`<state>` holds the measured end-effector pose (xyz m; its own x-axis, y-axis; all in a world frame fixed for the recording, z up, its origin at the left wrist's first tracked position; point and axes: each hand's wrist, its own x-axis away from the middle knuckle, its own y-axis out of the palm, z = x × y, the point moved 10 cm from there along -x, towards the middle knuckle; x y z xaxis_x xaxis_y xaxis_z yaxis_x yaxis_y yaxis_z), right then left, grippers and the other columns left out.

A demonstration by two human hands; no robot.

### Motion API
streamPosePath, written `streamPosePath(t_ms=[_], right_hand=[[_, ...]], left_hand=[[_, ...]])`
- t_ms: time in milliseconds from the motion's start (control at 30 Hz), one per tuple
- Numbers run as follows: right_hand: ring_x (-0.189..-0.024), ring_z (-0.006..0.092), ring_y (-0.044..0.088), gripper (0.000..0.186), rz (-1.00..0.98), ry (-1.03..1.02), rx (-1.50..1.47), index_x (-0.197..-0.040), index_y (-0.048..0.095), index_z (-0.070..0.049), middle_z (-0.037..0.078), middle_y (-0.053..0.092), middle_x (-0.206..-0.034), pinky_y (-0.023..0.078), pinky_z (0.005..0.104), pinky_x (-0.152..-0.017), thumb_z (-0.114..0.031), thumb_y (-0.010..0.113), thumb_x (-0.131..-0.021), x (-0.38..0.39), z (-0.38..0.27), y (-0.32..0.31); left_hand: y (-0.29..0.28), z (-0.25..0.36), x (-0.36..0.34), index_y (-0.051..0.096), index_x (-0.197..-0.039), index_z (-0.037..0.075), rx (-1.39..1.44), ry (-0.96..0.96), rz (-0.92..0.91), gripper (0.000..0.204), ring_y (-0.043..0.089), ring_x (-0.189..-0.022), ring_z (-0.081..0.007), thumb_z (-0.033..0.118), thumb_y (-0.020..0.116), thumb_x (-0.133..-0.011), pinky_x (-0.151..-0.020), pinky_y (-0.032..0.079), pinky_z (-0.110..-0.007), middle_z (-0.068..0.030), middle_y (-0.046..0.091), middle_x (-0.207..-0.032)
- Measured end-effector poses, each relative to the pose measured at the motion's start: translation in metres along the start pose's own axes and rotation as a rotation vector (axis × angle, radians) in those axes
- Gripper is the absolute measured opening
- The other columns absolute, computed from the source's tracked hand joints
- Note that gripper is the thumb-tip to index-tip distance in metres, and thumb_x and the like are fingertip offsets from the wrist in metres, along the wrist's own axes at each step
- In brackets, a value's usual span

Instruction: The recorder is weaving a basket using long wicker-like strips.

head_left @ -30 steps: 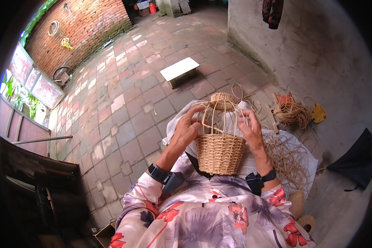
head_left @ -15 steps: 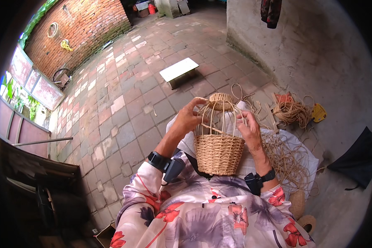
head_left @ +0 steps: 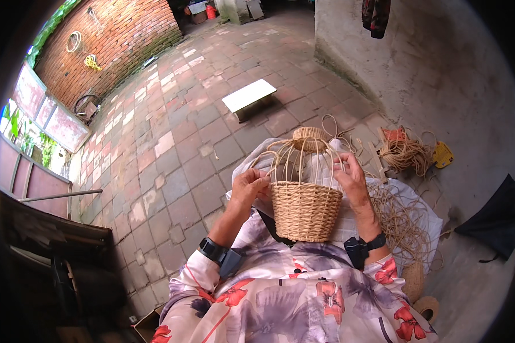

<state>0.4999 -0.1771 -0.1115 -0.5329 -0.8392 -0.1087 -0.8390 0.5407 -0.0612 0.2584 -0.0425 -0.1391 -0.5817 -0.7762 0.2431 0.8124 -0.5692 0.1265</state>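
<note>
A tan woven basket [head_left: 306,211] rests upright on my lap, its wall tightly woven. Above its rim, several bare cord stakes [head_left: 300,163] rise and bend over at the top. My left hand [head_left: 252,186] is closed in a pinch just outside the left side of the rim, where a curved strand runs down to the fingers. On the right, my right hand [head_left: 351,176] has its bent fingers closed at the right-hand stakes, just above the rim. Behind the stakes lies a small round woven piece [head_left: 309,137] on pale cloth [head_left: 246,170].
Loose cord [head_left: 403,220] lies heaped on a white sheet at my right. Farther right are a cord bundle [head_left: 407,154], a yellow object [head_left: 442,155] and a black umbrella [head_left: 493,220] by the wall. A low white-topped stool [head_left: 249,96] stands ahead on the paving.
My left hand has come down from the tops of the stakes to beside the rim. The left strands now arch outward. My right hand stays at the right stakes, and the basket shifts slightly right.
</note>
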Motion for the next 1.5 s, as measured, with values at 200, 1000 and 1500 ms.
streamPosePath(t_ms=[200,1000,1500], right_hand=[[-0.105,0.0171,0.056,0.029,-0.055,0.034,-0.216,-0.112,0.051,-0.003,0.005,0.054,-0.109,0.043,0.0321,-0.094,-0.015,0.058,-0.086,0.003,0.001,0.0],[-0.12,0.038,0.048,0.056,0.289,-0.39,0.729,-0.123,0.049,-0.005,0.018,0.051,-0.126,0.04,0.047,-0.1,-0.017,0.069,-0.072,0.021,-0.09,0.002],[-0.101,0.0373,0.055,0.041,0.255,-0.418,0.557,-0.111,0.049,-0.004,0.017,0.054,-0.105,0.044,0.0455,-0.089,-0.005,0.061,-0.072,0.016,-0.081,0.006]], left_hand=[[0.009,-0.002,0.0,0.056,-0.096,0.003,0.117,0.006,-0.025,0.014,0.064,-0.08,-0.0158,0.015,0.059,-0.09,-0.078,0.052,-0.029,-0.0075,0.066,-0.092],[0.06,0.063,0.014,0.066,-0.098,-0.001,-0.219,0.308,-0.134,0.015,0.056,-0.069,-0.0074,0.011,0.067,-0.089,-0.061,0.046,-0.024,-0.0014,0.063,-0.077],[0.055,0.054,0.015,0.059,-0.106,0.008,-0.201,0.32,-0.029,0.025,0.05,-0.064,-0.0046,0.0,0.066,-0.083,-0.055,0.041,-0.02,0.0035,0.055,-0.073]])
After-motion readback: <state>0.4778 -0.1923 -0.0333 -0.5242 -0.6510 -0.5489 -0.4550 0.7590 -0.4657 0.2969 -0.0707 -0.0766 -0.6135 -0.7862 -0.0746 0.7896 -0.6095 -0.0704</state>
